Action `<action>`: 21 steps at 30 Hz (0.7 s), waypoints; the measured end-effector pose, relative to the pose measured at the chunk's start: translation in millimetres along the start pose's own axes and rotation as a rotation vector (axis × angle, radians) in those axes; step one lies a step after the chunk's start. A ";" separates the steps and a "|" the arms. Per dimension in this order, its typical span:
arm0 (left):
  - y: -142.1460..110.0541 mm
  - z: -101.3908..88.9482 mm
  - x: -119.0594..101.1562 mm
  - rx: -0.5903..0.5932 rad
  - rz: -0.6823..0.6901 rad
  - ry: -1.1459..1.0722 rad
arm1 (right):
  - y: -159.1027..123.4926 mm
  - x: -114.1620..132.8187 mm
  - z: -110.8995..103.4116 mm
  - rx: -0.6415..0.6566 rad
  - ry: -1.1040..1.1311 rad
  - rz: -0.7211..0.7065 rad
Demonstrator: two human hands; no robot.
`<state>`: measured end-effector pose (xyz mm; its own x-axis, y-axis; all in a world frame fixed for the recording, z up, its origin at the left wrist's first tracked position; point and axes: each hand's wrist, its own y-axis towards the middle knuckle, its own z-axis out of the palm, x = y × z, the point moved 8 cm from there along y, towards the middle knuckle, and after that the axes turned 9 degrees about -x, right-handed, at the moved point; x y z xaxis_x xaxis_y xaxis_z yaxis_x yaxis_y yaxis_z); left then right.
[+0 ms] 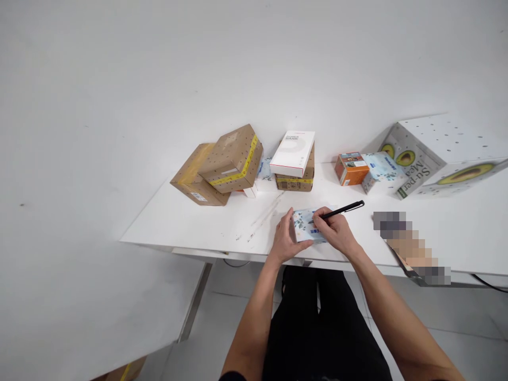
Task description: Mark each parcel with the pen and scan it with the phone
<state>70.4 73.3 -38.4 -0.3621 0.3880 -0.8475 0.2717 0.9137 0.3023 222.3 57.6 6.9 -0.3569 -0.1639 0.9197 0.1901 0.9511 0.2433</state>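
A small pale-blue box with a floral print (305,218) lies on the white table in front of me. Its left end and near edge are held by my left hand (283,238), fingers along the side and thumb across the front. A black pen (344,208) with a clip is pinched in my right hand (335,230). The pen slants over the box, its tip at the printed top, while its rear end points up and to the right. Part of the box's right side is hidden by my right hand.
Two brown cartons with yellow tape (234,159) lean together at the back left. A white power bank box (293,151) rests on another carton (294,183). Back right are an orange box (352,168), a blue floral box (383,169) and a large avocado-print box (448,159). A blurred object (410,246) overlaps the front edge.
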 end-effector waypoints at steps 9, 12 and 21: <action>0.1 0.0 2.4 0.004 -0.009 -0.046 | 0.0 3.9 0.9 0.011 -0.083 -0.020; 0.0 0.0 2.1 0.006 -0.022 -0.061 | 0.1 7.1 2.8 0.031 -0.119 -0.041; -0.2 0.8 2.9 0.010 -0.027 -0.073 | 1.9 13.5 6.0 0.073 -0.126 -0.090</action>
<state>70.0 74.2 -41.3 -0.3033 0.3532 -0.8850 0.2719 0.9222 0.2748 212.4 58.7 17.9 -0.4821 -0.2194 0.8482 0.0869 0.9514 0.2954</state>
